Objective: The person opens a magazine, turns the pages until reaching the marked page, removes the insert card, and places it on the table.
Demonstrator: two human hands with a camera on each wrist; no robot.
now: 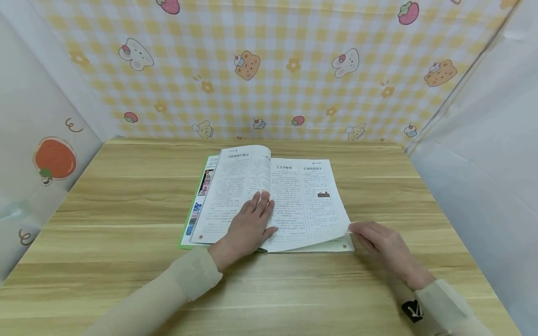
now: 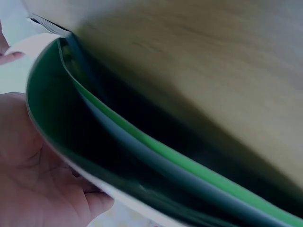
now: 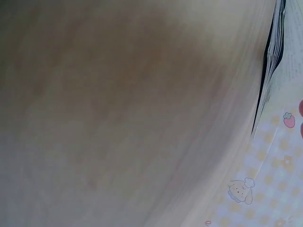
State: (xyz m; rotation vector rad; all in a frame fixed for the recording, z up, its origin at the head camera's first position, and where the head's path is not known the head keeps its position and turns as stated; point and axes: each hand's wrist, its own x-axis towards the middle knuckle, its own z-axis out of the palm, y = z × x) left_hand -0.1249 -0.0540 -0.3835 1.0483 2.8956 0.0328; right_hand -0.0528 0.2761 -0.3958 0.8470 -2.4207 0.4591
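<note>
An open magazine [image 1: 287, 200] lies on the table, its pages printed in columns of text. My left hand [image 1: 250, 221] rests with spread fingers on the left page, close to the fold. At the lower right corner, my right hand [image 1: 384, 242] pinches the edge of the right page, which lifts a little off the page below. In the left wrist view, the magazine's green cover edge [image 2: 189, 165] runs beside my palm [image 2: 42, 175]. The right wrist view catches only the magazine's page edges [image 3: 272, 61]; the right hand is out of that view.
The wooden table [image 1: 126, 196] extends around the magazine on all sides. Behind it hangs a yellow checked cloth [image 1: 273, 93] with cartoon animals and fruit. Pale walls [image 1: 483, 140] stand at both sides.
</note>
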